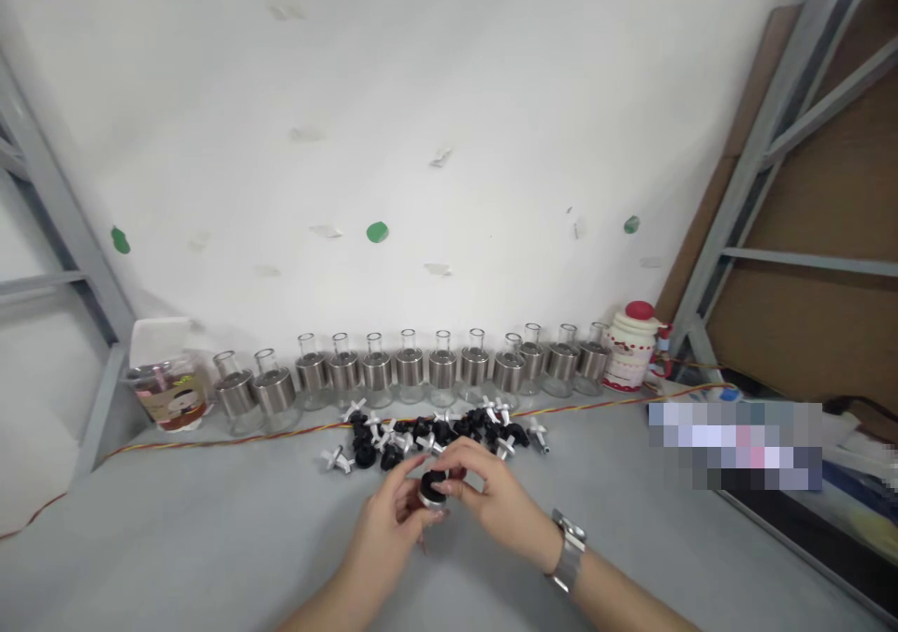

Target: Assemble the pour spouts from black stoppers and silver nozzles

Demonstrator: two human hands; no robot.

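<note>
A small round piece with a black top and a silver rim sits between my hands, above the grey table. My left hand grips its silver rim from the left with closed fingers. From the right, my right hand pinches at the black part with thumb and fingers. The underside of the piece is hidden by my fingers. Just beyond my hands lies a loose pile of black plastic caps and silver pourer spouts.
Several glass bottles with metal sleeves line the wall. A plastic tub stands at the left end, a cream jar with a red top at the right. A red-yellow twisted wire crosses the table. Metal frame posts flank both sides.
</note>
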